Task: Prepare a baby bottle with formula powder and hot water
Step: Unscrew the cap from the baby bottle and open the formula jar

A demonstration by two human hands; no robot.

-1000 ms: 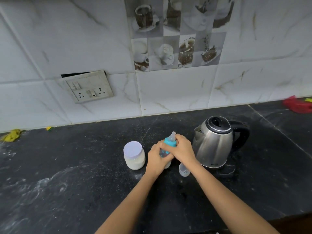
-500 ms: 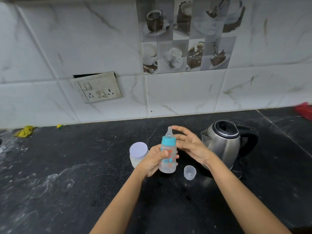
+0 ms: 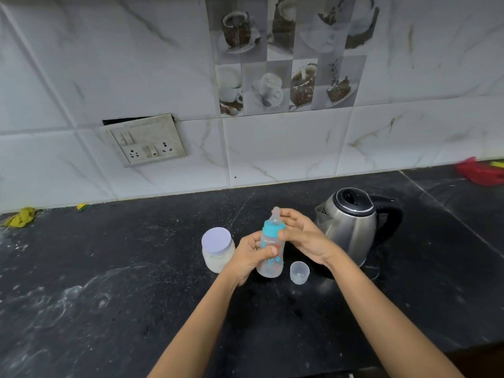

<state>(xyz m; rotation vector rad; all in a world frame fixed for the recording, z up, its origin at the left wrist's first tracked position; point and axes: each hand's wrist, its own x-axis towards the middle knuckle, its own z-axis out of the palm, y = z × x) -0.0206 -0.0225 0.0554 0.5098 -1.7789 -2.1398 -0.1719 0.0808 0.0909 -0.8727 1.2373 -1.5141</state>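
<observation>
Kettle (image 3: 347,227): brushed steel, glossy, black plastic handle. Bottle (image 3: 270,253): translucent plastic, teal collar. Jar (image 3: 218,251): clear, matt lid. Bench (image 3: 109,296): black stone, dull (white smears). Wall tiles (image 3: 286,148): glossy marble-look.

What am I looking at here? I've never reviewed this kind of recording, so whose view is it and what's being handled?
No machine here: a person wears a camera on the head, looking down at their own bare arms. The left hand grips a baby bottle by its body; the right hand is at its teal collar and teat. On the black counter stand a lidded jar of white powder, a small clear cap and a steel kettle. The bottle looks empty.
</observation>
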